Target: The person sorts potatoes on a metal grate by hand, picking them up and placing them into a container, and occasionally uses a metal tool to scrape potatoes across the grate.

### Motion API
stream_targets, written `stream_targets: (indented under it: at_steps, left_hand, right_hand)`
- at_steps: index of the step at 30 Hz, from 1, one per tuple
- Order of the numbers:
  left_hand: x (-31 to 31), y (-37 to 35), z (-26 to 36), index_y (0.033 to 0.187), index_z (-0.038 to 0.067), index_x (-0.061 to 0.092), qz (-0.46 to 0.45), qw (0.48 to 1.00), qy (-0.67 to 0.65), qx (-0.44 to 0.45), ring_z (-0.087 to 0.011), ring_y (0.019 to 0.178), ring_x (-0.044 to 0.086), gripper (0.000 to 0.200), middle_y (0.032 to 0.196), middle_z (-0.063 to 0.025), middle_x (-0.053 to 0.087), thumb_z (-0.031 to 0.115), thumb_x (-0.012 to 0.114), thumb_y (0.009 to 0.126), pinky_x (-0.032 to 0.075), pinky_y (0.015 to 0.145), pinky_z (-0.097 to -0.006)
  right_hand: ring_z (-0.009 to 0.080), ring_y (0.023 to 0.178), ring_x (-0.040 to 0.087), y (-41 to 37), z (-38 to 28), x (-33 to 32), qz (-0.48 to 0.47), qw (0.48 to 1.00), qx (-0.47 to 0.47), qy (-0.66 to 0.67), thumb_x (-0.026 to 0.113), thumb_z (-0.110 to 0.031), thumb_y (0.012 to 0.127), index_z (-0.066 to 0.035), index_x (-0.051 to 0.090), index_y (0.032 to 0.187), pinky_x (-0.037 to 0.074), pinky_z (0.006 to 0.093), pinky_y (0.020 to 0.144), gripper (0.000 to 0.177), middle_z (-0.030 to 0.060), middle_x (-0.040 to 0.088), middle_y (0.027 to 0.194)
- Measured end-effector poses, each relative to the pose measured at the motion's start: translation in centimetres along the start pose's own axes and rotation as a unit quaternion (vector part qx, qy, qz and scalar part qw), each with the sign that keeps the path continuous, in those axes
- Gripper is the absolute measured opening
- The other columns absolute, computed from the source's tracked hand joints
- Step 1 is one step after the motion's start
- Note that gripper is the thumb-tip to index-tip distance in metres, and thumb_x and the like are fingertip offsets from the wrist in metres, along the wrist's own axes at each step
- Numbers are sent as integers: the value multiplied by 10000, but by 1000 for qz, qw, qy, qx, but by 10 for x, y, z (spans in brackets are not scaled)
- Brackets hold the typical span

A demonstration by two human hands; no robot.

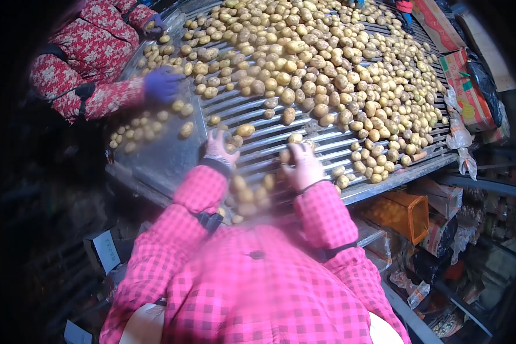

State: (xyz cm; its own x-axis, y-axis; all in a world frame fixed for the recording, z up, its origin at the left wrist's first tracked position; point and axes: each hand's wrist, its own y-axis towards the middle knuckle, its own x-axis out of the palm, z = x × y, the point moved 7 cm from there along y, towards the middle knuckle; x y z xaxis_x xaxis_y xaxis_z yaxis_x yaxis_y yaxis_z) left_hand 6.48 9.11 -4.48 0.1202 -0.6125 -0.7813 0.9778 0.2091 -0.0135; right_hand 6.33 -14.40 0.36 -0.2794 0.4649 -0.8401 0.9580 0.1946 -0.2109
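Round yellow-brown potatoes (304, 63) lie heaped across a slatted metal sorting table (258, 157). My left hand (219, 148) rests at the left edge of the slats, its fingers apart, beside a couple of potatoes (234, 141) that it seems to touch. My right hand (305, 166) is curled over the slats, with a potato (285, 155) between thumb and fingers. Another potato (295, 138) sits at its fingertips. Nearer my body, between my forearms, several potatoes (245, 195) are blurred.
On the left, a person in a red patterned sleeve (112, 97) reaches in with a purple-gloved hand (164, 84). Blurred potatoes (137, 131) lie on a flat metal plate (169, 146). An orange-rimmed crate (415, 218) stands below right; a red carton (467, 94) stands beyond the table edge.
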Motion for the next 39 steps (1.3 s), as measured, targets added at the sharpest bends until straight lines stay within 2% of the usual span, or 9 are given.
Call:
stream_targets:
  at_steps: [16, 17, 23, 27, 31, 36, 37, 38, 39]
  left_hand:
    - [29, 28, -37, 1079, 89, 575, 4, 995, -87, -47, -305, 1037, 535, 508, 1102, -181, 550, 254, 756, 634, 429, 911, -397]
    - [22, 21, -44, 1085, -17, 548, -72, 887, -423, -170, -205, 947, 571, 499, 1062, -115, 588, 250, 742, 710, 476, 830, -315]
    - [-116, -69, -106, 948, 65, 568, 94, 745, -629, -199, -150, 782, 542, 225, 765, -64, 572, 260, 592, 839, 450, 729, -284]
    - [-140, -118, -180, 902, 134, 558, 81, 606, -781, 123, -211, 717, 516, 257, 745, -70, 524, 375, 538, 818, 416, 559, -324]
    - [-139, -246, -258, 1151, 211, 510, 304, 452, -795, -266, -339, 1038, 533, 403, 1196, -68, 533, 418, 563, 810, 414, 618, -312]
    - [-155, -361, -313, 1110, 106, 521, 464, 445, -678, -357, -223, 1088, 470, 365, 1142, -76, 530, 330, 537, 822, 430, 898, -423]
    - [-138, -377, -353, 1205, 91, 456, 452, 314, -757, -352, -230, 1182, 408, 434, 1218, -101, 492, 292, 544, 831, 360, 996, -440]
    - [-136, -408, -384, 1324, 95, 330, 392, 557, -617, -395, -249, 1218, 401, 579, 1277, -125, 460, 251, 575, 824, 326, 1030, -383]
    - [-141, -418, -390, 1324, 95, 330, 370, 557, -628, -398, -249, 1218, 401, 579, 1277, -125, 460, 251, 575, 824, 326, 1030, -383]
  right_hand:
    - [151, 832, 583, 41, 141, 18, -34, 925, 135, 354, 730, -177, 717, -48, 551, 1139, 487, 304, 703, 476, 69, 614, 974]
    - [147, 796, 586, 47, 148, 14, 2, 932, 107, 347, 720, -170, 725, -49, 554, 1132, 494, 310, 657, 456, 64, 614, 951]
    - [188, 974, 512, 60, 131, 29, -58, 713, 181, 675, 556, -342, 866, -183, 430, 1296, 443, 327, 755, 476, 32, 470, 1245]
    - [178, 831, 536, 60, 9, 44, -118, 706, 203, 669, 634, -315, 817, -132, 529, 1156, 476, 273, 626, 399, 19, 554, 1009]
    - [186, 900, 556, 26, -138, 103, -359, 775, 104, 510, 657, -330, 797, -133, 398, 1300, 474, 336, 658, 599, 57, 562, 1042]
    - [274, 1182, 444, -84, -284, 168, -619, 677, -142, 373, 554, -267, 885, -87, 198, 1410, 434, 465, 903, 659, 137, 387, 1349]
    - [287, 1213, 416, -79, -286, 178, -596, 675, -141, 411, 561, -257, 883, -67, 223, 1398, 434, 466, 907, 645, 159, 381, 1351]
    - [279, 1160, 461, -68, -283, 167, -571, 674, -75, 462, 577, -224, 874, -49, 272, 1374, 439, 435, 900, 611, 153, 423, 1314]
    - [271, 1107, 506, -57, -278, 154, -538, 669, -9, 513, 592, -191, 865, -30, 322, 1350, 444, 404, 893, 578, 148, 465, 1277]
